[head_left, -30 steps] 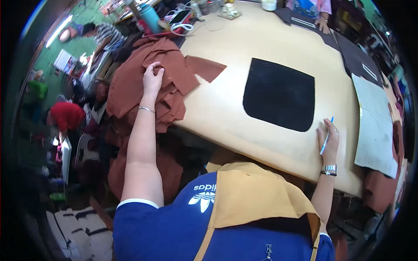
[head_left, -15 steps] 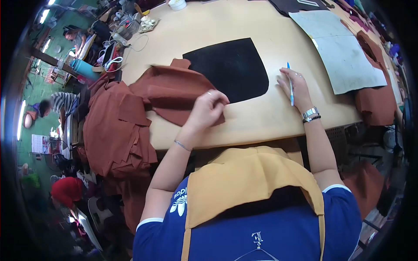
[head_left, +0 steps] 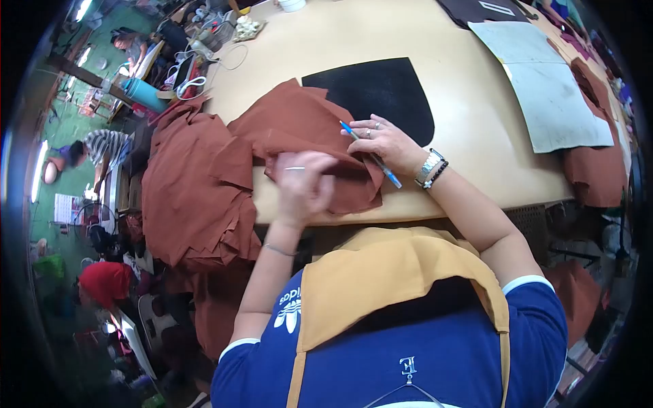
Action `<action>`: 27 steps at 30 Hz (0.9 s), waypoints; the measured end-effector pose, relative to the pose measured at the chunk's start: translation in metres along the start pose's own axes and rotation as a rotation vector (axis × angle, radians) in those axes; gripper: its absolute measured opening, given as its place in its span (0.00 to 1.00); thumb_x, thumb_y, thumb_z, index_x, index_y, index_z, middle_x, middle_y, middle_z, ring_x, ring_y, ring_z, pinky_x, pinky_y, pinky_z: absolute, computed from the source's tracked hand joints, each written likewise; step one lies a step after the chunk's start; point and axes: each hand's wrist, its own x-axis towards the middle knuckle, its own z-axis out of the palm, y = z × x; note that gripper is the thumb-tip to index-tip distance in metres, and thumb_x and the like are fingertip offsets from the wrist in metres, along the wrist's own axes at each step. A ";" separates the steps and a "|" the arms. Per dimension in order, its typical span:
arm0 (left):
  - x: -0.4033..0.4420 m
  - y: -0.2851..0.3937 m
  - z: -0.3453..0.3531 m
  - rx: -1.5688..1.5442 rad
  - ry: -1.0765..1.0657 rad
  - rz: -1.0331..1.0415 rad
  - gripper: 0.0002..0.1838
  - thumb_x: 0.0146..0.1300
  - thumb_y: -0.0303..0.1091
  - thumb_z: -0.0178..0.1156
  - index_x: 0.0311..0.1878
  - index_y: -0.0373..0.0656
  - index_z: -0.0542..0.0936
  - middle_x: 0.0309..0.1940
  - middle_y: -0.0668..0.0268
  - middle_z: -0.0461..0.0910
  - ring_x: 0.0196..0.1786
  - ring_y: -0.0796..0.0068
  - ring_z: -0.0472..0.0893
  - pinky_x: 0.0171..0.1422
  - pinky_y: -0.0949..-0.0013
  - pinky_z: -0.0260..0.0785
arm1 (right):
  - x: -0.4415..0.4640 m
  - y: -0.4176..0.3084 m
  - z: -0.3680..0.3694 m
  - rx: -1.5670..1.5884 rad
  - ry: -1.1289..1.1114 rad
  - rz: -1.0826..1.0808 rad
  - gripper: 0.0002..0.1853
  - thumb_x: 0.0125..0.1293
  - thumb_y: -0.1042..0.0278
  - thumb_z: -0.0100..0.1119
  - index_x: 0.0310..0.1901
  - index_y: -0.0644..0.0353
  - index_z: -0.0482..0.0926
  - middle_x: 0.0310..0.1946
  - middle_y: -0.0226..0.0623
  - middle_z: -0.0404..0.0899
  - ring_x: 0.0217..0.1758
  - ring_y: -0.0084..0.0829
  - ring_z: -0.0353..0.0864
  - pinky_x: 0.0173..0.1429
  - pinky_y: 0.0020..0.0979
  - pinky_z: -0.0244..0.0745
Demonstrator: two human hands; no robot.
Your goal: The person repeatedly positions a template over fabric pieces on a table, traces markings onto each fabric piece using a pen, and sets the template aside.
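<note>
A reddish-brown fabric piece point(head_left: 299, 126) lies rumpled on the table, its folded right part overlapping a black rounded panel point(head_left: 381, 95). My left hand point(head_left: 304, 185) is over the fabric's near edge, its fingers smeared by motion, so I cannot tell its grip. My right hand point(head_left: 393, 146) holds a blue pen point(head_left: 386, 170) slanting across the fingers, and its fingertips reach the fabric's right side above the black panel. Left of these, a thick pile of the same brown fabric point(head_left: 194, 183) hangs over the table's edge.
A pale grey sheet point(head_left: 544, 95) lies at the right over more brown fabric point(head_left: 592, 173). At the back left are cables, a small bag of pale bits point(head_left: 247, 28) and a turquoise bottle point(head_left: 144, 94). People sit in the workspace at left, one in a red head covering point(head_left: 105, 289).
My right hand has moved left with the pen, from bare tabletop to the fabric. My left hand has shifted left and nearer me, and the fabric is bunched differently, covering more of the black panel.
</note>
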 end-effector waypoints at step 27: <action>0.016 -0.066 0.004 0.073 0.049 -0.079 0.47 0.50 0.57 0.71 0.70 0.43 0.65 0.67 0.56 0.69 0.72 0.53 0.64 0.69 0.40 0.56 | -0.101 -0.016 -0.098 -0.346 0.290 0.235 0.08 0.56 0.75 0.59 0.36 0.49 0.79 0.38 0.26 0.83 0.46 0.30 0.82 0.72 0.53 0.57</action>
